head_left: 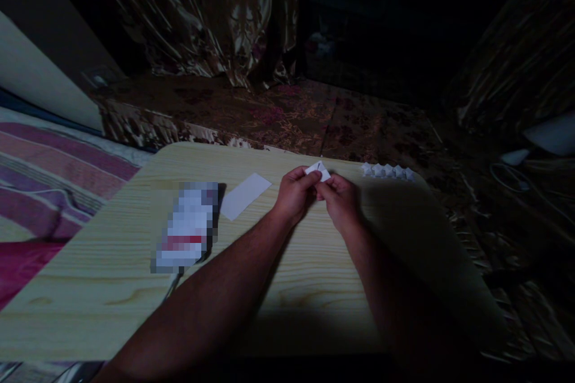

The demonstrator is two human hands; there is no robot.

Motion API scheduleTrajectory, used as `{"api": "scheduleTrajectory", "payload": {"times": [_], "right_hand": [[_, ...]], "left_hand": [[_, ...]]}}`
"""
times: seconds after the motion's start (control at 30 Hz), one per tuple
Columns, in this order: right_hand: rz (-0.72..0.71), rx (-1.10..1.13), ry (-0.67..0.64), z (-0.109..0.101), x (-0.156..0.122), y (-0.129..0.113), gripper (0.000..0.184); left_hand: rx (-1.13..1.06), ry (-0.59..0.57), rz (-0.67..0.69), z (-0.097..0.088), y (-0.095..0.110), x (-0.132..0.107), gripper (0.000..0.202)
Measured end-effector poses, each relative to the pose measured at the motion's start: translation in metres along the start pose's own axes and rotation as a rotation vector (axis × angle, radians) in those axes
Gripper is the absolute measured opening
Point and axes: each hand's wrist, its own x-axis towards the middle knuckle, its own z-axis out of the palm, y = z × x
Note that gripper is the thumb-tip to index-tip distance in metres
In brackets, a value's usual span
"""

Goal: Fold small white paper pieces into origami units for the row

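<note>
A small folded piece of white paper (pixel 315 169) is pinched between my two hands above the far middle of the table. My left hand (pixel 294 191) grips its left side, the thumb lying over it. On the other side my right hand (pixel 338 194) holds the lower right edge with closed fingers. The fingertips partly hide the paper. To the left of my hands lies a flat white paper sheet (pixel 246 196). Several folded white paper pieces (pixel 388 172) stand in a row near the far right edge of the table.
The pale wooden table (pixel 112 251) has rounded far corners. A phone-like device (pixel 188 224), blurred out, lies on the left with a cable (pixel 173 287). A striped bed cover (pixel 36 191) adjoins on the left. Behind hang shiny curtains (pixel 251 12); a lamp-like white object (pixel 552 134) stands right.
</note>
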Motion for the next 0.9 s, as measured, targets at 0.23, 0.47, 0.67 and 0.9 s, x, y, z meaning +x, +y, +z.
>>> {"api": "scheduleTrajectory", "payload": {"times": [0.23, 0.47, 0.67, 0.9], "right_hand": [[-0.031, -0.047, -0.019, -0.003, 0.0, -0.001, 0.023], [-0.16, -0.036, 0.06, -0.014, 0.007, 0.0, 0.021], [-0.14, -0.04, 0.061, -0.016, 0.01, 0.003, 0.012], [-0.062, 0.008, 0.039, -0.013, 0.01, 0.006, 0.017]], "left_hand": [[0.182, 0.119, 0.095, -0.007, 0.002, 0.004, 0.02], [0.457, -0.018, 0.183, -0.009, 0.001, 0.003, 0.022], [0.471, 0.003, 0.249, -0.013, -0.003, 0.007, 0.029], [0.321, 0.037, 0.184, -0.016, 0.001, 0.009, 0.031]]}}
